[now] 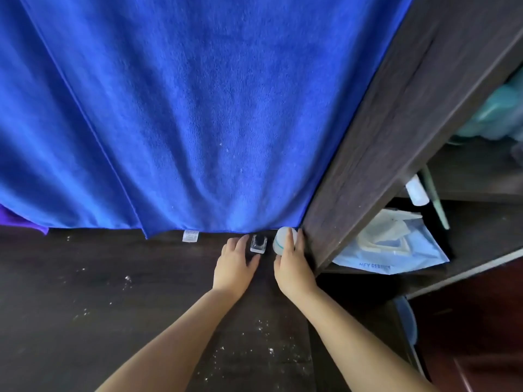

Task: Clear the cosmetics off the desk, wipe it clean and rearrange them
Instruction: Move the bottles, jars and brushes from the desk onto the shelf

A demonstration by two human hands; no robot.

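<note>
A small square glass bottle with a black cap (258, 243) stands on the dark wooden desk (113, 292) at its back edge, under the hem of a hanging blue towel (198, 108). My left hand (235, 264) lies just left of the bottle, its fingers and thumb curved toward the bottle without clearly closing on it. To the right stands a white round-topped bottle with a teal ring (283, 239), pressed against the shelf's side panel. My right hand (293, 263) grips this white bottle from the front.
White specks and dust are scattered over the desk. A dark shelf unit (382, 137) rises on the right; its compartments hold a pale blue wipes pack (396, 250), a small white bottle (416, 192) and teal items. A purple cloth (25, 219) hangs at the far left.
</note>
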